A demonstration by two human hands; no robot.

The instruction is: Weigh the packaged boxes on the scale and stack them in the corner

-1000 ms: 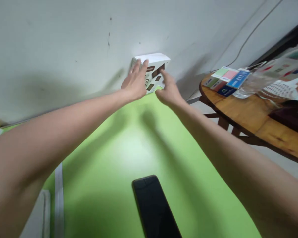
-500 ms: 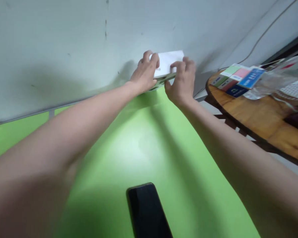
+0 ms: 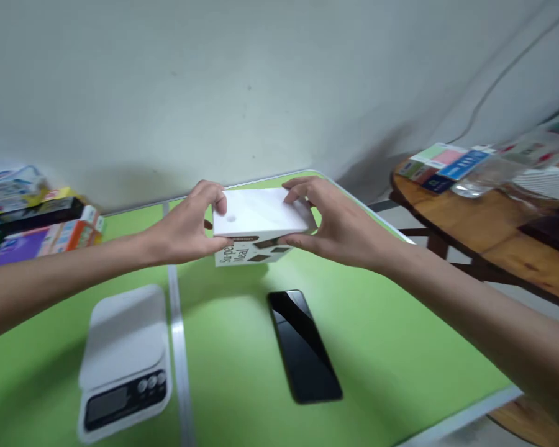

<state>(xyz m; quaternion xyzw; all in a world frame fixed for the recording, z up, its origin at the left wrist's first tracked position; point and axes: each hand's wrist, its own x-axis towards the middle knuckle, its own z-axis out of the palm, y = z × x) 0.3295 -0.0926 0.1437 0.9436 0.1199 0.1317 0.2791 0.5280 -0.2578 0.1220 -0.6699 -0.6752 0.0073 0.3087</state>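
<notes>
Both hands grip a white cardboard box (image 3: 263,208) with brown print on its front, partly readable as "Meal". My left hand (image 3: 190,223) is closed on the box's left end, thumb low on the front and fingers over the top edge. Around the right end, my right hand (image 3: 330,220) is closed in the same way. The box is held above the green table (image 3: 223,347), its top facing up. Below it lies a black phone (image 3: 305,347), screen up. To the left rests a white kitchen scale (image 3: 125,360) with a dark display panel.
Several colourful packages (image 3: 41,217) are stacked at the table's far left. A metal seam (image 3: 179,347) crosses the tabletop. On the right stands a round wooden table (image 3: 484,230) with small boxes (image 3: 442,164) and a clear plastic bag (image 3: 484,177). A wall rises behind.
Both hands have brought the box from against the wall back toward me and to the left. The view has shifted, so the scale and packages now show.
</notes>
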